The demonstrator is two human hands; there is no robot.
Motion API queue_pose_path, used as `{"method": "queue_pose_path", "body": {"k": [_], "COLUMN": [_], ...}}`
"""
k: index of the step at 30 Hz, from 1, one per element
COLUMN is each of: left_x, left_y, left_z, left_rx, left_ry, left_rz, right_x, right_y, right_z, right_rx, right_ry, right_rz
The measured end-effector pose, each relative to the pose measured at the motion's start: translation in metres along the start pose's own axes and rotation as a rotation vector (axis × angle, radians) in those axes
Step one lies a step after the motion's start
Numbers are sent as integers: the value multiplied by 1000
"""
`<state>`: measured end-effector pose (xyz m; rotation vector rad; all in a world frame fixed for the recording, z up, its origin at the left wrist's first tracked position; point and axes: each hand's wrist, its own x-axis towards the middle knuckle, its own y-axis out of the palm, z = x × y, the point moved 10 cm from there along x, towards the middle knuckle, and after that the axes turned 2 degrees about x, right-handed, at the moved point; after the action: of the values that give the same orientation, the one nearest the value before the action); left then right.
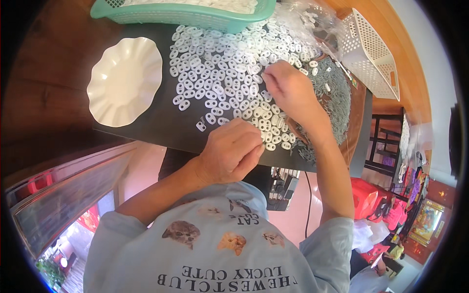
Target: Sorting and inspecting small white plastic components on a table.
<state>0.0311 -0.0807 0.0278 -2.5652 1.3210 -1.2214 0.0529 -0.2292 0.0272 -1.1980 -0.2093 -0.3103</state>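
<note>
Many small white oval plastic pieces (220, 68), each with two holes, lie spread over a black board (146, 129). My left hand (232, 151) rests at the board's near edge with its fingers curled and pinched together on a white piece at the rim of the spread. My right hand (288, 90) reaches further in, its fingertips pinched on a white piece in the middle of the heap. Beside my right hand a pile of small grey pieces (337, 97) covers the board's right side.
An empty white scalloped plate (124, 80) sits on the board's left part. A teal basket (185, 14) of white pieces stands at the far edge, with a white mesh basket (373, 53) and a clear plastic bag (312, 19) at the far right. The wooden table (44, 88) extends left.
</note>
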Motion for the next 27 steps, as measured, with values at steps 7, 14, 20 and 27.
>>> {"method": "queue_pose_path", "body": {"k": [7,14,20,27], "left_x": [12,17,12,-5], "left_y": [-17,-10,-7,25], "left_z": [1,-8,19,38], "left_rx": [152,303,36,-635], "left_ry": [-21,91,-277,-673], "left_rz": [-67,30,111,147], "right_x": [-51,-83,-83,-82], "right_y": [5,22,13,-15], "right_z": [10,25,31,36], "right_rx": [939,1098,967,718], "right_ry": [533,742,484,345], "right_rz": [214,293,195,68]}}
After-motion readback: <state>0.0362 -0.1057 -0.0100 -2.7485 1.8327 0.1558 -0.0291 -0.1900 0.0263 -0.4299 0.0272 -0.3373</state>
